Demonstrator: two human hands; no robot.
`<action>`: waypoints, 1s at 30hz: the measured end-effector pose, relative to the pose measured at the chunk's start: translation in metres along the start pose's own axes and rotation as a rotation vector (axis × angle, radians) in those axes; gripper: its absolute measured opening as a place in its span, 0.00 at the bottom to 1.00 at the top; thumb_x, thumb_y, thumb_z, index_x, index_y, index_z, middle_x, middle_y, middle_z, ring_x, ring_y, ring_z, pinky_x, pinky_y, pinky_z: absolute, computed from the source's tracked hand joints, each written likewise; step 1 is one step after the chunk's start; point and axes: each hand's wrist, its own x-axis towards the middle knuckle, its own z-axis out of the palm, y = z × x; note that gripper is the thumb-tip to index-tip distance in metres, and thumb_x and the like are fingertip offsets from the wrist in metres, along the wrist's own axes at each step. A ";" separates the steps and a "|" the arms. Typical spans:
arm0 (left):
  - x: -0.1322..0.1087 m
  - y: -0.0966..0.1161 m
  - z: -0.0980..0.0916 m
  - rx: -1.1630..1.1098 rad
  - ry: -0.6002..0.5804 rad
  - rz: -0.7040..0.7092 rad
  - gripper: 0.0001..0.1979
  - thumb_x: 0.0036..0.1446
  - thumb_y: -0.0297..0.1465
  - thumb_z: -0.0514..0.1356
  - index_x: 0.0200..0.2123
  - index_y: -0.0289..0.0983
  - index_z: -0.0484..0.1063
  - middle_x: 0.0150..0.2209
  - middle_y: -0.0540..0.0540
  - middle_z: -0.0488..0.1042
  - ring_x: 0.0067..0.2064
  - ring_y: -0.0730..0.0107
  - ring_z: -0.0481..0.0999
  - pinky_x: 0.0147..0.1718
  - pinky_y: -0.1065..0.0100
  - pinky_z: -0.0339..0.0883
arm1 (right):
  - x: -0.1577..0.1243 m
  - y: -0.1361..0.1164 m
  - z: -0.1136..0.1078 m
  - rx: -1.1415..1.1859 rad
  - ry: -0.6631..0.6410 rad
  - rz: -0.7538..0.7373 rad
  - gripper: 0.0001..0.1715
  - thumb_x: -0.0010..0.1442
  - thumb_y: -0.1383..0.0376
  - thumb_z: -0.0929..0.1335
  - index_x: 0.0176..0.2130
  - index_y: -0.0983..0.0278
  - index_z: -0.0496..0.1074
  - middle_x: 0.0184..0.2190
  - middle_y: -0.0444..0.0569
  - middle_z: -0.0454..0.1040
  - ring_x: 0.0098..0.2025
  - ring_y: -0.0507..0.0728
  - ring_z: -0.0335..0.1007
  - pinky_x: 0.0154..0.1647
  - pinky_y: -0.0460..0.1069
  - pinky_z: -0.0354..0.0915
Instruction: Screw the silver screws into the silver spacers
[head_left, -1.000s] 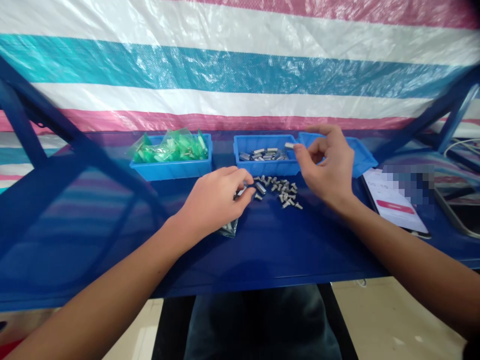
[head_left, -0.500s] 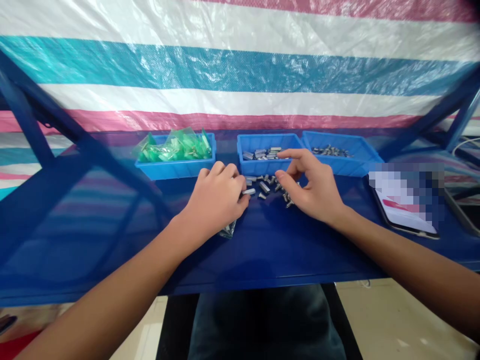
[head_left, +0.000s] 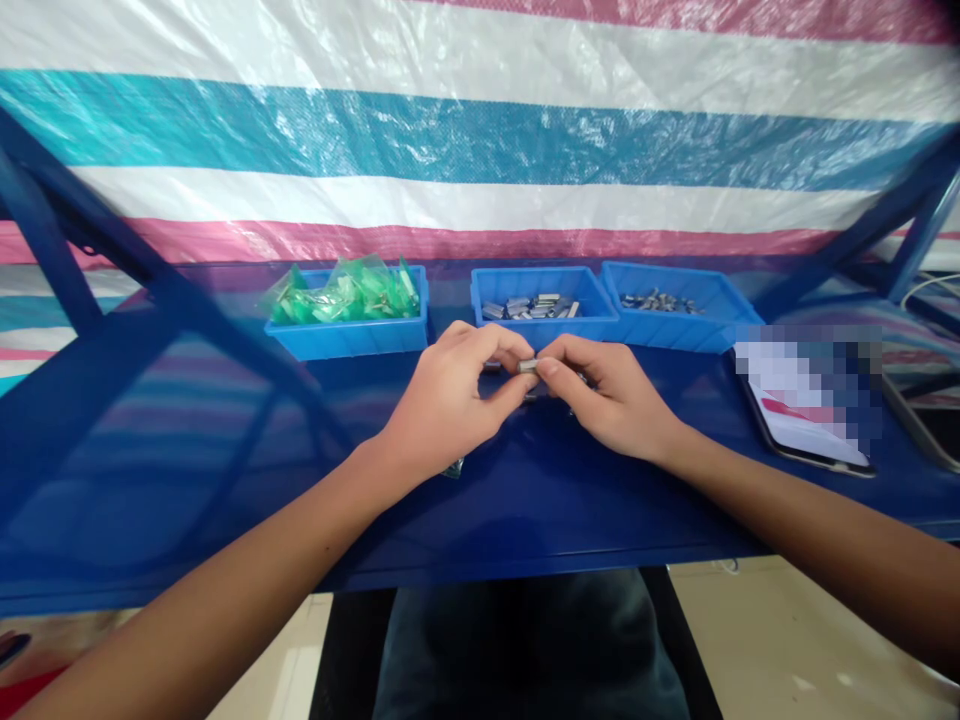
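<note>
A short silvery hex standoff [head_left: 528, 366] is pinched between the thumb and fingers of my left hand [head_left: 457, 400], held roughly level above the table. My right hand [head_left: 619, 400] meets its right end, thumb and forefinger pressed together there. Whatever those right fingertips may hold is hidden. Beneath and behind both hands lie loose metal pieces, mostly covered by my fingers. A corner of a small clear bag [head_left: 454, 468] shows under my left wrist.
Along the back stand a blue bin [head_left: 345, 340] of green-filled clear bags [head_left: 360, 290], a blue bin [head_left: 551, 329] of standoffs, and another bin [head_left: 682, 332] of small metal pieces. A phone [head_left: 814, 415] lies on the blue table [head_left: 570, 510] at right.
My left hand has lifted a standoff from the table and moved right. The right hand has come left and closed its fingers, so both hands now meet at the standoff.
</note>
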 end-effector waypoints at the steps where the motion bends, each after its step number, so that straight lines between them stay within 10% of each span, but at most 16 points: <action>1: 0.000 0.000 -0.001 -0.077 -0.022 -0.045 0.09 0.56 0.34 0.59 0.39 0.37 0.72 0.33 0.49 0.77 0.37 0.70 0.73 0.36 0.69 0.66 | 0.000 0.000 0.000 0.011 0.029 -0.015 0.12 0.63 0.62 0.63 0.29 0.65 0.68 0.20 0.40 0.66 0.21 0.46 0.57 0.22 0.43 0.54; 8: 0.005 -0.003 -0.003 -0.331 -0.172 -0.260 0.14 0.58 0.39 0.57 0.33 0.34 0.73 0.28 0.48 0.75 0.28 0.74 0.72 0.27 0.73 0.64 | -0.001 0.004 0.003 -0.055 0.116 -0.160 0.02 0.59 0.68 0.66 0.37 0.64 0.68 0.22 0.39 0.66 0.24 0.47 0.60 0.24 0.43 0.58; 24: 0.002 -0.007 0.002 -0.383 0.001 -0.040 0.05 0.53 0.26 0.60 0.35 0.36 0.69 0.31 0.51 0.74 0.33 0.76 0.74 0.36 0.73 0.69 | 0.001 0.001 -0.002 0.010 0.100 -0.172 0.04 0.59 0.67 0.67 0.36 0.64 0.71 0.22 0.41 0.68 0.24 0.48 0.62 0.25 0.45 0.60; 30: 0.001 -0.006 0.001 -0.257 -0.089 -0.107 0.11 0.55 0.28 0.58 0.43 0.37 0.65 0.33 0.50 0.75 0.35 0.72 0.75 0.35 0.70 0.68 | -0.004 0.000 -0.006 -0.162 0.396 -0.322 0.08 0.59 0.66 0.67 0.41 0.58 0.71 0.23 0.43 0.68 0.24 0.52 0.64 0.28 0.50 0.63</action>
